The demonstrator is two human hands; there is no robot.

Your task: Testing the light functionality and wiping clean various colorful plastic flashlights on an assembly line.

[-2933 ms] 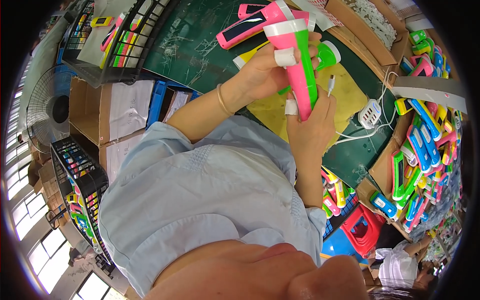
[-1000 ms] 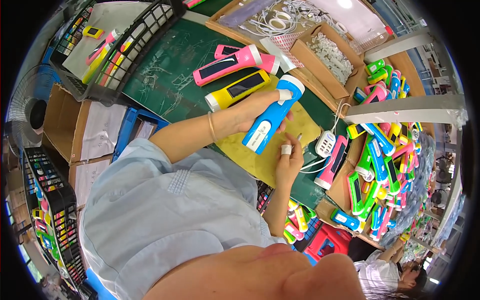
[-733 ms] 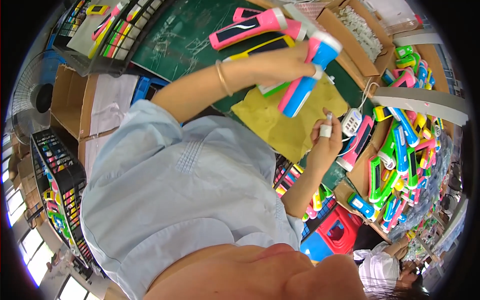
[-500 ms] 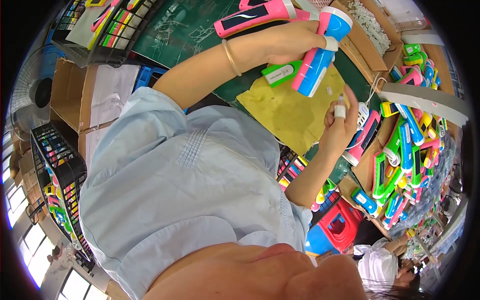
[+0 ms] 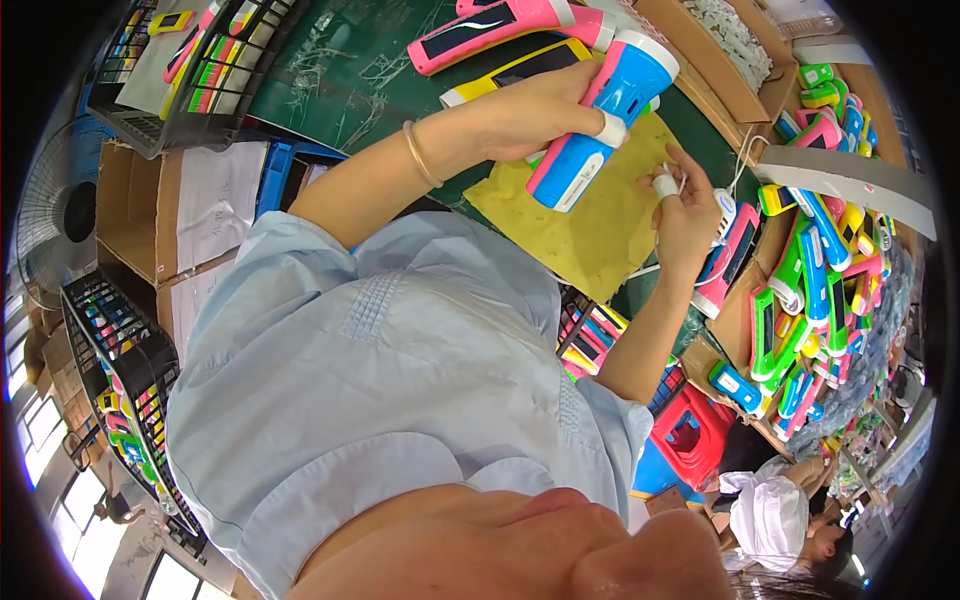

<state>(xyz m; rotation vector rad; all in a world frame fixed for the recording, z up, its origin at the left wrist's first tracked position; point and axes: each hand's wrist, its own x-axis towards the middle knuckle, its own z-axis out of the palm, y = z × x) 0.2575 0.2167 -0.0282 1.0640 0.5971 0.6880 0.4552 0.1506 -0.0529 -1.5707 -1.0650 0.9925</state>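
One black crate [image 5: 150,135] w/ torches [image 5: 208,72] sits far L. Next, on green counter [image 5: 345,85], pink torches [image 5: 490,36] lie nr a yellow torch [image 5: 530,70]. L hand [image 5: 545,115] grips a blue-pink torch [image 5: 622,95], tilted, over yellow sheet [image 5: 570,240]. R hand [image 5: 690,218], fingers curled, holds a white cable [image 5: 683,183], apart from that torch. Just beside: white hub [image 5: 724,215], another pink torch [image 5: 726,265], then cardboard box [image 5: 735,318] heaped w/ multicol. torches [image 5: 812,260].
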